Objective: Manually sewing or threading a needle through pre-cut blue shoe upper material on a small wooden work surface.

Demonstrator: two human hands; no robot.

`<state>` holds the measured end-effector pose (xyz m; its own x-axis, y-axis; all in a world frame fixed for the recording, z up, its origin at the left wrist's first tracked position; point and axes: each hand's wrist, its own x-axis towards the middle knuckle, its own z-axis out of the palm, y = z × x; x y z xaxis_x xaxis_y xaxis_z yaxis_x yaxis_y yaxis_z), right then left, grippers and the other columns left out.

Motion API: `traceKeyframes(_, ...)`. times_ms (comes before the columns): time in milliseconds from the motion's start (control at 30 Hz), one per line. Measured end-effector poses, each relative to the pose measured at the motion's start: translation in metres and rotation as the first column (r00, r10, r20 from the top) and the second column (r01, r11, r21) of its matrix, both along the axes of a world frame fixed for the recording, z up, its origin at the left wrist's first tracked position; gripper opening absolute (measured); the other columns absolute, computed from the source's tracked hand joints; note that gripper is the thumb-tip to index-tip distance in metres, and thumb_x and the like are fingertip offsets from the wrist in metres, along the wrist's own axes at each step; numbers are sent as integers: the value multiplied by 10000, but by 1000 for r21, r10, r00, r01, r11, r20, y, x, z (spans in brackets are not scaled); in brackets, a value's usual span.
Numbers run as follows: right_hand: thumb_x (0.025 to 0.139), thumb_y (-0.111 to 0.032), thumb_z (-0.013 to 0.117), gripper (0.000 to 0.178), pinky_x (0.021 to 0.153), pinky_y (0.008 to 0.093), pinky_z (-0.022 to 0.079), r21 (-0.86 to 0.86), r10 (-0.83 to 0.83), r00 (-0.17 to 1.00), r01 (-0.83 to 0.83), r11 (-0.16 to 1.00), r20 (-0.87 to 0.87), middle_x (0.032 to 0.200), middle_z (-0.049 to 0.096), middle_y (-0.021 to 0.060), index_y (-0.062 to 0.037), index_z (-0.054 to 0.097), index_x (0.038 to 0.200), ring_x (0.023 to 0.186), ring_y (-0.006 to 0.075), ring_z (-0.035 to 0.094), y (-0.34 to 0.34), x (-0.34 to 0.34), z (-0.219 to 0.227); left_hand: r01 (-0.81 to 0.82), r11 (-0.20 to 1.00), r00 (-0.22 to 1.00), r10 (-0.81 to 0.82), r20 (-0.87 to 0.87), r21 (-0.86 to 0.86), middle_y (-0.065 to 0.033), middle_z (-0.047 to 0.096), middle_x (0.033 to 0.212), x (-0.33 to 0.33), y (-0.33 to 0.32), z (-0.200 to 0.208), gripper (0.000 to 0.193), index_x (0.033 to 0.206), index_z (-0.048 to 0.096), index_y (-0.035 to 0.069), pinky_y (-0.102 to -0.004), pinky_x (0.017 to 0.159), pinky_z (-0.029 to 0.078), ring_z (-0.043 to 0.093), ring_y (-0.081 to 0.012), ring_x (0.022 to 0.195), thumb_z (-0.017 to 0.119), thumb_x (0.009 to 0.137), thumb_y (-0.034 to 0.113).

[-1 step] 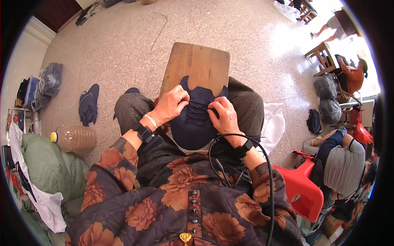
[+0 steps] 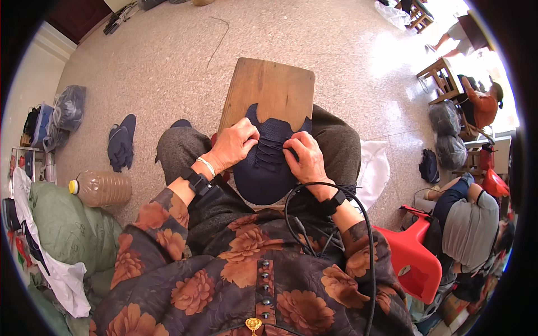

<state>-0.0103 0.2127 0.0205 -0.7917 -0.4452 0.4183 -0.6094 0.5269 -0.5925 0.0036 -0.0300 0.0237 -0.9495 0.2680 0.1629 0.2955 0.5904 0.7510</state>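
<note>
A dark navy shoe upper [image 2: 260, 182] with crisscrossed laces [image 2: 270, 152] lies over the near end of a wooden board [image 2: 274, 84]. Its rounded toe points toward me, and its two heel flaps spread away onto the wood. My left hand [image 2: 236, 141] is closed, thumb and finger pinching the upper at the left side of the lacing. Opposite it, my right hand [image 2: 305, 158] pinches the right side of the lacing, fingers curled. Whether a lace end sits between the fingertips is too small to make out. The board rests between my knees.
More navy uppers [image 2: 121, 143] lie on the floor to the left, near a large brown plastic jug [image 2: 103, 189] and a green sack [image 2: 67, 224]. A black cable [image 2: 370, 246] loops by my right forearm. At right are a red plastic stool [image 2: 412, 257], wrapped bundles [image 2: 450, 151] and other people.
</note>
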Motion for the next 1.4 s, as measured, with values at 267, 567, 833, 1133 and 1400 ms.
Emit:
traceKeyframes(267, 820, -2, 673, 124, 812, 393, 509, -79, 49, 998, -45, 996, 47, 959, 602, 119, -45, 655, 934, 907, 313, 620, -6, -5, -4, 139, 990, 990, -139, -11, -8, -103, 614, 915, 7, -2, 1, 103, 927, 662, 40, -383, 750, 525, 650, -301, 870, 718, 843, 61)
traceKeyframes(567, 868, 48, 581, 155, 884, 365, 521, -193, 29, 937, 41, 980, 347, 1064, 620, 141, -9, 649, 995, 1000, 314, 649, 13, -7, -11, 162, 920, 942, -251, -221, -356, -31, 601, 887, 2, -1, -10, 70, 929, 674, 112, -367, 686, 512, 632, -249, 766, 695, 885, 163)
traceKeyframes(833, 832, 45, 604, 168, 945, 392, 499, -205, 27, 957, 34, 978, 289, 1093, 613, 141, -11, 645, 985, 1057, 328, 622, 11, -3, -15, 187, 953, 960, -228, -159, -238, -36, 601, 857, -3, 1, -5, 53, 896, 648, 84, -351, 719, 454, 599, -242, 715, 668, 888, 133)
traceKeyframes(1133, 811, 31, 650, 184, 953, 395, 499, -145, 42, 969, -7, 989, 243, 1112, 608, 135, -16, 639, 989, 1067, 329, 616, 13, -4, -10, 255, 965, 937, -264, 229, 69, -82, 614, 746, -12, 0, 8, 143, 853, 680, 7, -314, 605, 464, 581, -174, 641, 687, 873, 148)
traceKeyframes(1400, 799, -14, 704, 108, 770, 392, 523, -105, 97, 928, -63, 992, 359, 859, 623, 101, -37, 671, 899, 873, 291, 640, 23, 13, 0, 193, 981, 959, -191, 210, 12, -68, 624, 723, -6, 2, 5, 105, 811, 688, 47, -324, 673, 477, 621, -196, 650, 734, 821, 141)
